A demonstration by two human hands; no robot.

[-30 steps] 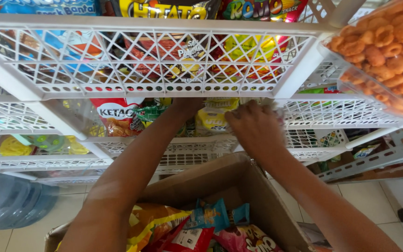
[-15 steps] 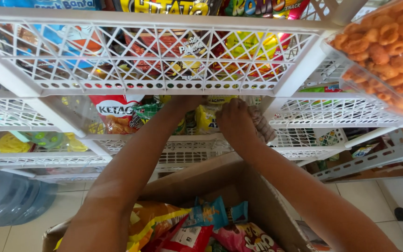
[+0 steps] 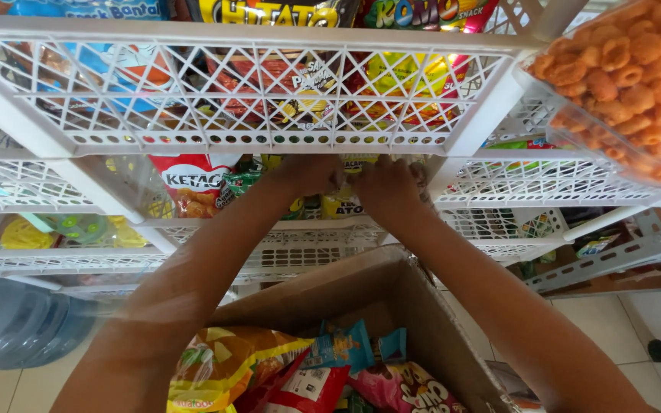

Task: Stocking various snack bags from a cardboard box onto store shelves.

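**Both hands pressed into the snack packets on the middle shelf**

The left hand (image 3: 311, 174) and the right hand (image 3: 388, 183) are reached side by side under the upper white lattice shelf (image 3: 269, 138), into the row of snack packets on the shelf below. The grip of each hand is curled around the yellow packets (image 3: 342, 203) between them, though whether the fingers are fully closed cannot be told, since they are hidden behind the shelf edge. Just left of the hands a green packet (image 3: 239, 187) and a red-and-white packet (image 3: 193, 187) are seen. Near, below the arms, an open cardboard box (image 3: 361, 287) filled with more snack bags is placed. At far right, a clear bag of orange rings (image 3: 629, 76) is hung; at near left, a blue water jug (image 3: 17, 325) is stood on the floor.
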